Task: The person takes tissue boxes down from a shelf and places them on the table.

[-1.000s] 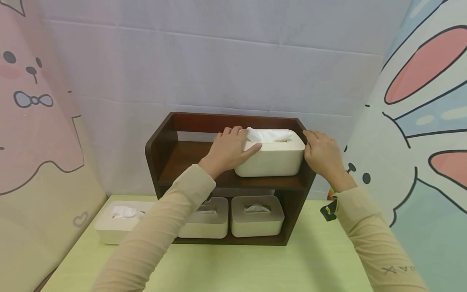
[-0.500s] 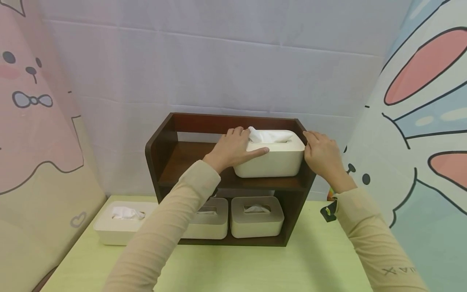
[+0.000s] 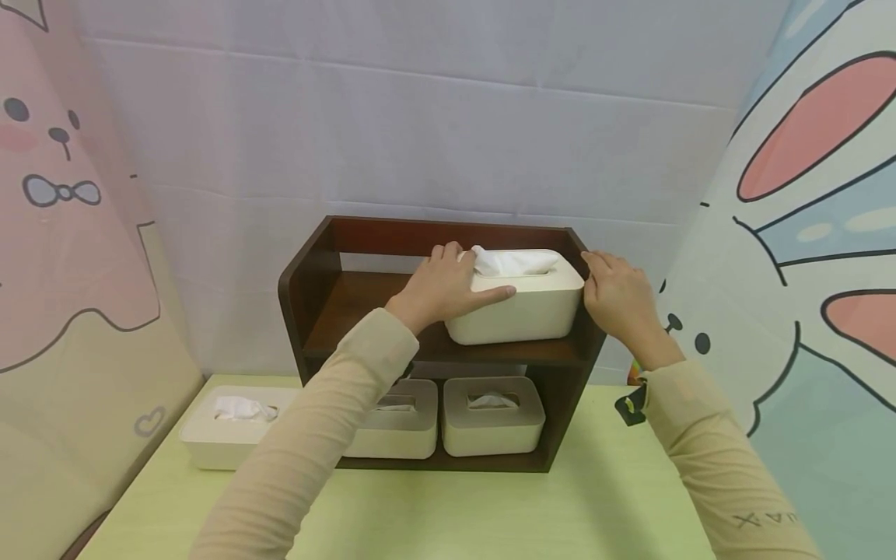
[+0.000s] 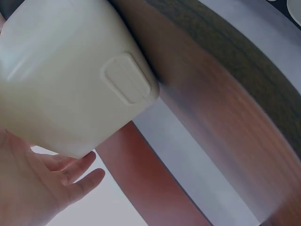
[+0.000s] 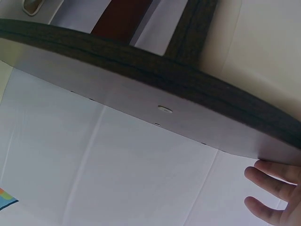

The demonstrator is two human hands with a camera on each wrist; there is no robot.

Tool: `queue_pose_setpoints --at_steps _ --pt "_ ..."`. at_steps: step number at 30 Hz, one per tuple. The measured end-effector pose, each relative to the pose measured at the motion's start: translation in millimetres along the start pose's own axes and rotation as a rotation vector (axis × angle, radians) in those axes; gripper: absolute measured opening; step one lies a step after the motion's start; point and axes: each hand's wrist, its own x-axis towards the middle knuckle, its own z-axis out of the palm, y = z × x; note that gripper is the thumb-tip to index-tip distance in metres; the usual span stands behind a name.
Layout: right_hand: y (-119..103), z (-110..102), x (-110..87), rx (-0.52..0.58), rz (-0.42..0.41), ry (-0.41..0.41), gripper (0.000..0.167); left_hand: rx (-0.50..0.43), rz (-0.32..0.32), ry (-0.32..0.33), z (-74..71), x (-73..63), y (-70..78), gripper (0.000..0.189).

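A cream tissue box (image 3: 521, 307) with white tissue poking from its slot stands at the right end of the upper shelf of a dark brown wooden rack (image 3: 357, 299). My left hand (image 3: 444, 284) grips its left end, thumb along the front and fingers over the upper left edge. From the left wrist view, the fingers (image 4: 82, 181) reach past the underside corner of the box. My right hand (image 3: 619, 295) holds the rack's right side panel near its upper front edge. Its fingertips (image 5: 263, 176) lie at the panel's outer face in the right wrist view.
Two more tissue boxes, a right one (image 3: 493, 416) and a left one (image 3: 399, 420), sit on the lower shelf. Another tissue box (image 3: 224, 447) stands on the light green table (image 3: 434, 505) left of the rack. White cloth (image 3: 448, 117) hangs behind.
My left hand has shifted slightly right along the box, its thumb lying further across the front. The box's front left corner has come slightly forward and left. My right hand stays put.
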Motion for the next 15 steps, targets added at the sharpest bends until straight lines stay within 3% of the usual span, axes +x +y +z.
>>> queue_pose_setpoints --at_steps 15 --pt "0.2 -0.3 -0.2 0.003 0.005 0.0 0.04 0.053 -0.015 -0.069 -11.9 -10.6 -2.7 0.096"
